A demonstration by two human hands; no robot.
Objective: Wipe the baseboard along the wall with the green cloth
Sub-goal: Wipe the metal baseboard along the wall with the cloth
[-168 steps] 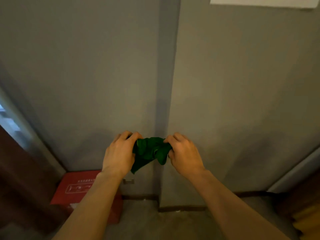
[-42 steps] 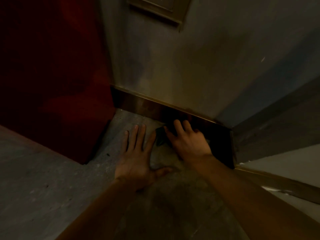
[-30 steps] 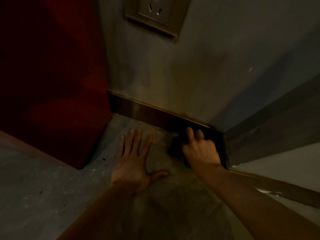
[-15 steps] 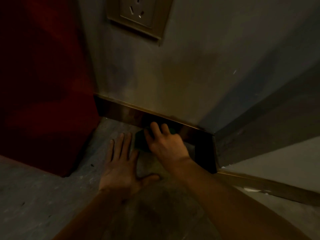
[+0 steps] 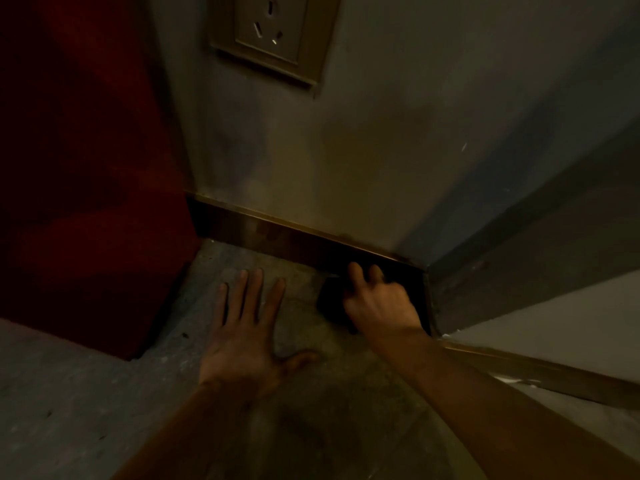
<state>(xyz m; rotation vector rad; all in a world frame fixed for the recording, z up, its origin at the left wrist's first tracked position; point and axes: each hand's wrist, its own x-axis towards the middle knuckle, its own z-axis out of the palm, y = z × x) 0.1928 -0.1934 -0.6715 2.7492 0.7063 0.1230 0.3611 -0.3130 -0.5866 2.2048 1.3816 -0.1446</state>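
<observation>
The scene is dim. A dark brown baseboard (image 5: 263,233) with a brass-coloured top edge runs along the foot of the grey wall, from the red box to the wall's outer corner. My right hand (image 5: 377,303) presses the green cloth (image 5: 330,301) against the baseboard's right end, close to the corner. The cloth looks almost black here, and most of it is hidden under my fingers. My left hand (image 5: 242,337) lies flat on the concrete floor, fingers spread, a little left of the cloth and holding nothing.
A large red box (image 5: 86,174) stands against the wall on the left. A wall socket (image 5: 273,36) sits above the baseboard. Right of the corner, another baseboard strip (image 5: 540,375) runs along a recessed wall. The grey concrete floor (image 5: 69,410) spreads out below.
My right hand has slid the cloth rightward along the baseboard, back toward the corner. My left hand stays planted on the floor. Earlier I was standing, bunching the cloth in both hands.
</observation>
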